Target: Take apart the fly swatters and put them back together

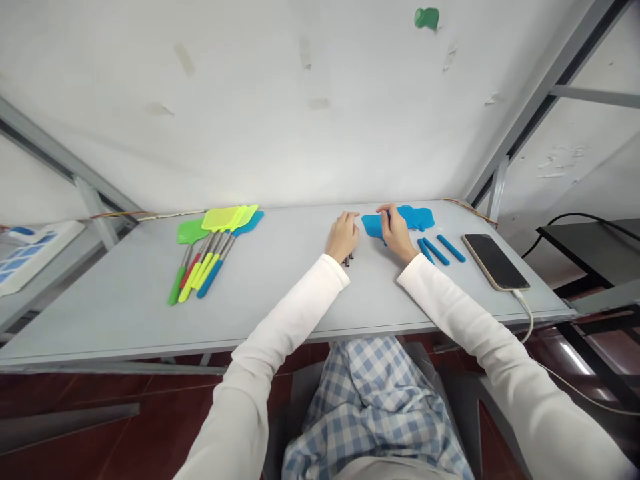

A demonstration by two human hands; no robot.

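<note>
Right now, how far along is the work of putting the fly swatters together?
Done: a bundle of finished swatters, green, yellow and blue, lies at the table's left. In hand: the right hand rests on the blue swatter heads, while the left hand covers some dark rods. Left: three blue handle grips lie loose beside the phone.

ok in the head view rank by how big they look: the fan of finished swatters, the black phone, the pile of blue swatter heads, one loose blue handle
1. Fan of finished green, yellow and blue fly swatters
2. Pile of flat blue plastic swatter heads, partly hidden by the right hand, and black phone: too alike to rank
3. Loose blue handle
</note>
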